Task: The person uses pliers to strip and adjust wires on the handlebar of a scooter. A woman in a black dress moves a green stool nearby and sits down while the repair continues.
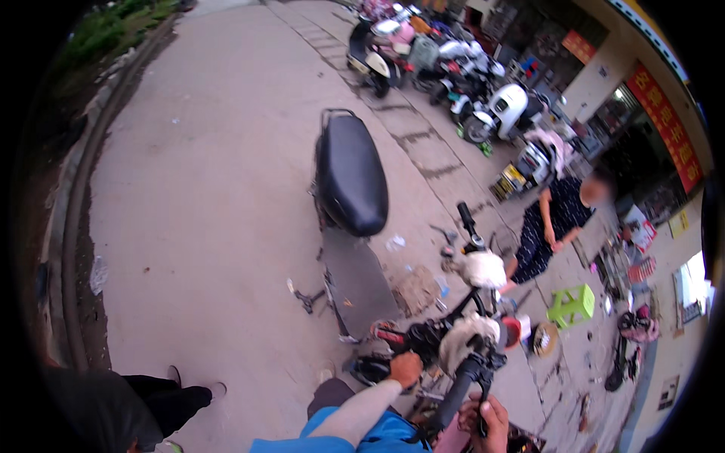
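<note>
An electric scooter with a long black seat (pixel 353 175), a flat grey footboard (pixel 359 283) and a stripped front end stands before me. Pale covers (pixel 467 340) wrap parts around its handlebar. My left hand (pixel 406 368) is closed, knuckles up, beside the dark front parts above the front wheel (pixel 370 368); what its fingers hold is hidden. My right hand (pixel 487 421) is at the near handlebar grip (pixel 453 396), thumb and fingers closed around the dark brake lever (pixel 484 404).
A person in dark patterned clothes (pixel 555 226) sits low at the right, near a green stool (pixel 571 305). Another person's dark trouser leg (pixel 170 400) shows at lower left. Parked scooters (pixel 507 109) line the shopfront. A curb (pixel 72 249) bounds the pavement on the left.
</note>
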Tool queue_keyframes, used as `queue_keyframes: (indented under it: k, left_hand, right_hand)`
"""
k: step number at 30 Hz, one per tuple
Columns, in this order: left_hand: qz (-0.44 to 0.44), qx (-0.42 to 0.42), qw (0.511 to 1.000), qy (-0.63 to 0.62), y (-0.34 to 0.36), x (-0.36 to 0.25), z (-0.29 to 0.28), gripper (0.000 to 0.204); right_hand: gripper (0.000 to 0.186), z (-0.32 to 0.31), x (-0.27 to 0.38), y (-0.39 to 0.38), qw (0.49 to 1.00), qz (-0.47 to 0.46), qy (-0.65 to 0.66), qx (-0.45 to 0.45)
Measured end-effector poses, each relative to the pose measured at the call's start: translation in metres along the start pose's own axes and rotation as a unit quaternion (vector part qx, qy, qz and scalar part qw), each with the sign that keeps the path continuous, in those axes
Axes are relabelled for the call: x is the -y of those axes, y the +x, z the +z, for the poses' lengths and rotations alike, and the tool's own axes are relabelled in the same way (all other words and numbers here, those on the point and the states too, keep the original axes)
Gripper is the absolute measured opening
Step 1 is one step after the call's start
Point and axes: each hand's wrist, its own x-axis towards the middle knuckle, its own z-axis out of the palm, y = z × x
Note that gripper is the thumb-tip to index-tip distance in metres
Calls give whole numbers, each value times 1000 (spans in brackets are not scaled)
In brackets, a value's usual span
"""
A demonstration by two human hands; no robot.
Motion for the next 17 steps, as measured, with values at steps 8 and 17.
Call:
queue_keyframes:
  k: [8, 17]
  left_hand:
    - [134, -100, 959, 227, 1, -16, 4, 18]
    - [50, 133, 990, -21, -31, -39, -108, 43]
  right_hand:
    - [37, -2, 9, 2, 998, 34, -41, 28]
    - [50, -22, -10, 34, 999, 0, -7, 44]
